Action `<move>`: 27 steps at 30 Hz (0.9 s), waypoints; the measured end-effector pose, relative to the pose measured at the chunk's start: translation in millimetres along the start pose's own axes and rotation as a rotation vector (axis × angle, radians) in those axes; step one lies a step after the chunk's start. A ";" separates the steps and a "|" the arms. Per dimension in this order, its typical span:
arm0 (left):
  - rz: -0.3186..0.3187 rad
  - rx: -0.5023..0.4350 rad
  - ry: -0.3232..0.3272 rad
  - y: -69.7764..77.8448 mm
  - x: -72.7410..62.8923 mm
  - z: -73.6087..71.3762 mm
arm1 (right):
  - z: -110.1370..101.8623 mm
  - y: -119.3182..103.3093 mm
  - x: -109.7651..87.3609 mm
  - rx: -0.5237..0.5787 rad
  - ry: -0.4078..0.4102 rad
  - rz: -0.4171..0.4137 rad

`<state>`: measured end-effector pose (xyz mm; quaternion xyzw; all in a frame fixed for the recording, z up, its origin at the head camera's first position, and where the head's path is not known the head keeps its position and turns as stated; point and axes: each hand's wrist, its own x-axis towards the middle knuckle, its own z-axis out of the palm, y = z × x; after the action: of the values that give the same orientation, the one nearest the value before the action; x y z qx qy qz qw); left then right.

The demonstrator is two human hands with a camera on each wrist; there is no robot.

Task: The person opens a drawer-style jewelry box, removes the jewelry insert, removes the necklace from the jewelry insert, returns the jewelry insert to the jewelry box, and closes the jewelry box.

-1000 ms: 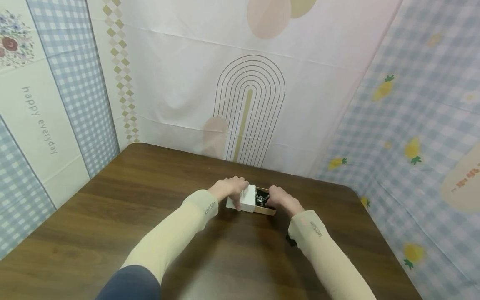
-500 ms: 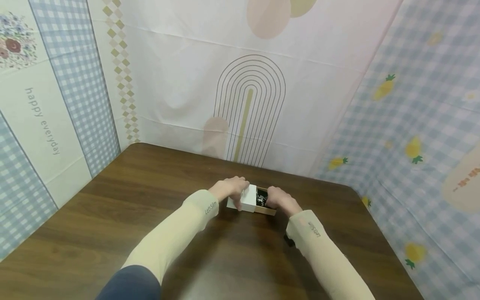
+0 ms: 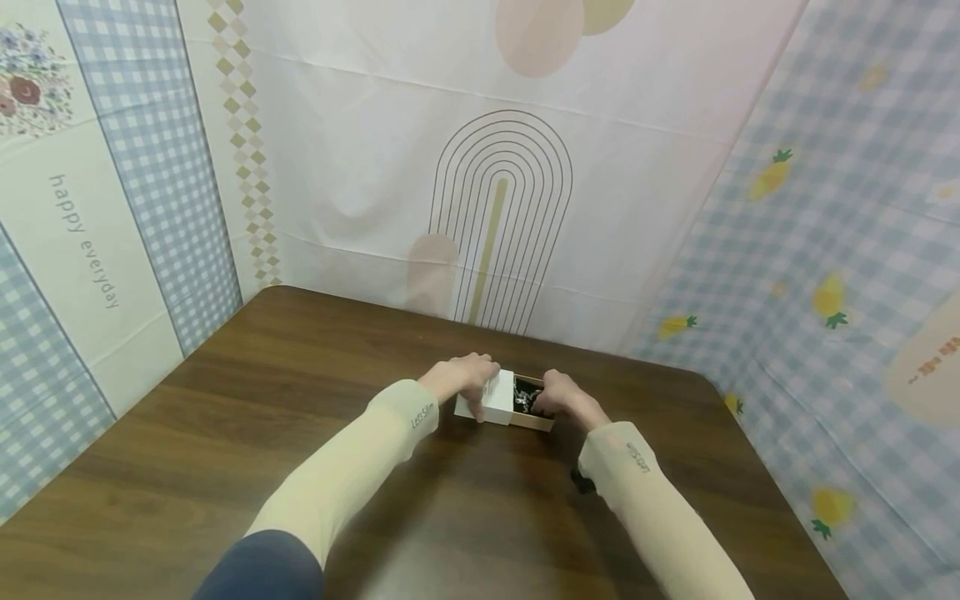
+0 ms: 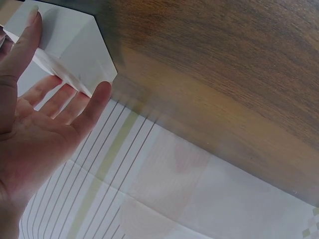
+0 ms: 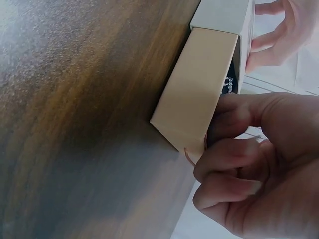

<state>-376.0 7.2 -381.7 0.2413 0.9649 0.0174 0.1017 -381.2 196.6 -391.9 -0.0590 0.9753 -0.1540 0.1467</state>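
A white slide-out box (image 3: 498, 407) lies on the table with its tan drawer (image 3: 531, 422) partly out to the right. Inside the drawer, on a black lining, is a silvery chain (image 3: 522, 400). My left hand (image 3: 472, 383) grips the white sleeve from its left end, thumb on the near side and fingers on the far side. My right hand (image 5: 264, 154) is at the drawer's outer end, thumb and a finger reaching over the rim, other fingers curled outside against the end. Its fingertips inside are hidden. A thin cord (image 5: 189, 157) shows at that end.
The brown wooden table (image 3: 300, 400) extends around the box. A black item (image 3: 582, 481) shows under the right sleeve's cuff. Printed cloth (image 3: 360, 167) hangs behind the table and at both sides.
My right hand shifts very slightly about the drawer's end, and the right forearm moves a little. The left hand, box and chain stay nearly the same.
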 end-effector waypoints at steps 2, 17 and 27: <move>0.000 0.006 0.000 0.8 -0.8 -0.8 | -0.1 0.6 -1.4 0.030 0.014 0.020; -0.004 -0.002 0.007 -0.9 1.0 0.7 | -6.9 3.3 -10.1 0.097 0.036 -0.036; 0.000 -0.013 0.000 -0.3 1.1 0.4 | -7.2 9.1 -10.3 0.092 0.051 -0.091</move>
<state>-377.0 7.4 -382.3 0.2407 0.9648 0.0236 0.1030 -374.2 208.8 -385.5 -0.0924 0.9670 -0.2067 0.1171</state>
